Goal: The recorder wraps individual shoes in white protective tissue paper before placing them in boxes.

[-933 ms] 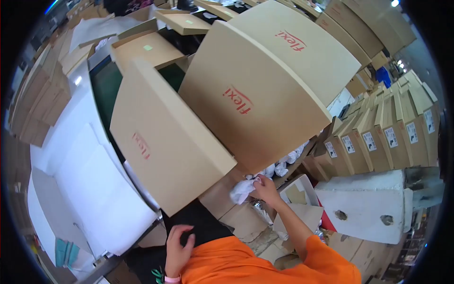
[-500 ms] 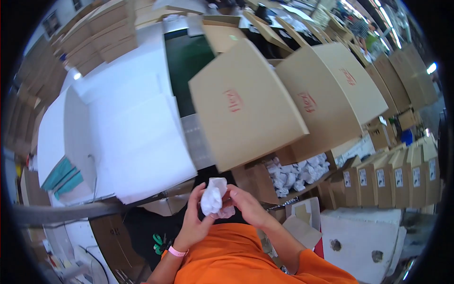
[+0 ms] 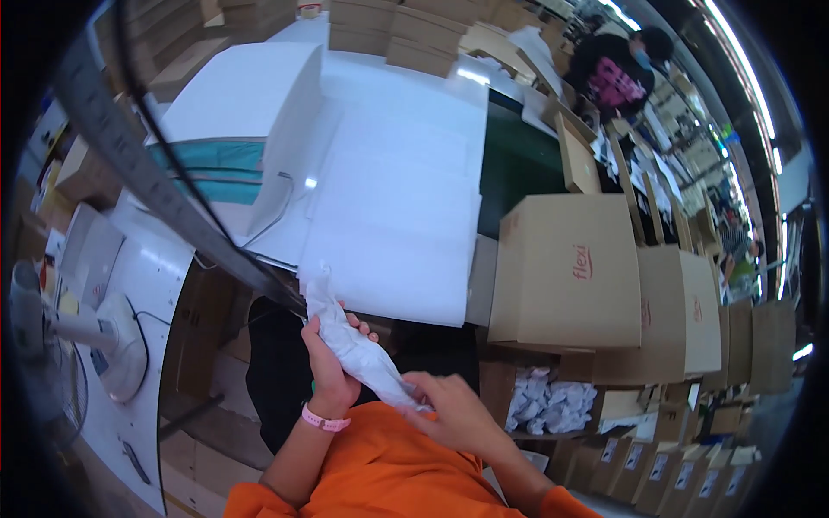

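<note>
Over white table (image 3: 406, 198), paper (image 3: 354, 345) now elongated.

A: Wide white tabletop (image 3: 406, 173) up front, glare bouncing off it, a dark green belt (image 3: 518, 164) running along its right side.

B: Brown cartons (image 3: 570, 272) stacked right, more boxes (image 3: 406, 34) at the far end. Ceiling strip lights (image 3: 734, 78) glow overhead, and a white fan (image 3: 95, 332) sits at left.
</note>
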`<state>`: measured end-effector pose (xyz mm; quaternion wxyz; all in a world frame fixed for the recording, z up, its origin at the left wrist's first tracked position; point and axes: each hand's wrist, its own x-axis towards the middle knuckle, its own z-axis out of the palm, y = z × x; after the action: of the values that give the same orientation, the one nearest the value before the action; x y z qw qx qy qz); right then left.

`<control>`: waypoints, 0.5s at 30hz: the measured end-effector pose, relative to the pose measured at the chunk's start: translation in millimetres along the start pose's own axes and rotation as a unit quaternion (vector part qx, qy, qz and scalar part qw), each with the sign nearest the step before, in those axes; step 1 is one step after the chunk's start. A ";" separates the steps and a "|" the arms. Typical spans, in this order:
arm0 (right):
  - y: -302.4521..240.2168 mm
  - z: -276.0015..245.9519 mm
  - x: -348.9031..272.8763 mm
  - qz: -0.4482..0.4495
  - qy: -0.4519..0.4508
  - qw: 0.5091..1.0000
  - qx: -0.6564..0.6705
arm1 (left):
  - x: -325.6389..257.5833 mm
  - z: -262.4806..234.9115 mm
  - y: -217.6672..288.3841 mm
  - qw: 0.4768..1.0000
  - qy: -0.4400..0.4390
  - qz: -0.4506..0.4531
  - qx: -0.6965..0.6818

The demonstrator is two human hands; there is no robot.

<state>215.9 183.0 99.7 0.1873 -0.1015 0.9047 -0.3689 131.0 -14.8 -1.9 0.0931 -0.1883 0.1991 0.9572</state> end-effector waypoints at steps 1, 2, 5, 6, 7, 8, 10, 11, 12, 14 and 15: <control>-4.1 3.0 -0.3 0.019 -0.056 0.998 0.030 | 3.2 -0.5 4.5 1.000 0.004 -0.007 -0.003; -8.7 0.4 0.4 0.016 -0.064 0.998 0.022 | 5.1 -1.6 7.5 1.000 0.008 -0.015 -0.005; -15.9 -10.8 0.9 0.109 -0.214 0.971 -0.022 | 6.2 -6.0 9.4 0.999 -0.024 -0.023 0.033; -7.8 -10.5 4.7 0.110 -0.217 0.970 -0.025 | 5.6 -6.7 9.0 0.999 -0.022 -0.022 0.029; -2.6 -9.9 8.4 0.110 -0.084 0.990 0.013 | 3.6 -7.4 8.3 0.995 -0.048 -0.049 0.076; -0.9 -10.1 10.1 0.109 0.052 0.991 0.052 | 2.0 -8.3 7.0 0.987 -0.074 -0.076 0.124; -1.5 -12.4 25.3 0.073 0.114 0.991 0.013 | 2.9 -11.7 -4.3 0.980 -0.109 -0.062 0.156; -2.1 -10.4 35.6 -0.027 0.175 0.982 -0.070 | -3.0 2.2 -7.8 0.976 -0.140 -0.027 0.167; 0.5 -6.3 41.9 -0.127 0.233 0.952 -0.152 | -6.0 10.3 -10.8 0.969 -0.171 0.007 0.176; 13.1 5.4 46.0 -0.106 0.207 0.967 -0.105 | -2.2 4.0 -14.2 0.962 -0.181 0.001 0.202; 16.0 9.5 45.9 -0.022 0.165 0.984 0.057 | 1.8 -4.5 -18.3 0.947 -0.196 0.019 0.254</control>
<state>177.4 173.6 70.1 0.0326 -0.0481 0.8982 -0.4357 135.4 0.1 -12.8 0.1569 0.0371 0.4168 0.8946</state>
